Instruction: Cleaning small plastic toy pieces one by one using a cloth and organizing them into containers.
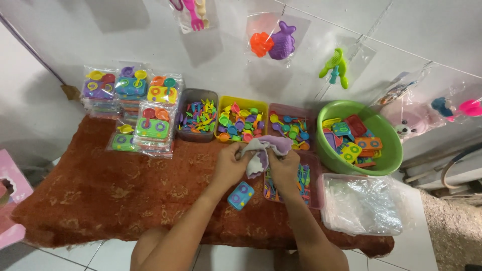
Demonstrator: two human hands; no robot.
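Both of my hands hold a crumpled clear plastic bag with a purple toy inside, above the rust-brown cloth. My left hand grips the bag's left side, and my right hand grips its right side. A small blue toy stove lies on the cloth just below my left hand. Under my right hand sits a pink tray of small coloured utensils.
Behind the hands stand a grey bin, a yellow bin and a pink bin of small toys. A green basin holds toy stoves. Packed toy sets are stacked at the left. Clear bags lie at the right.
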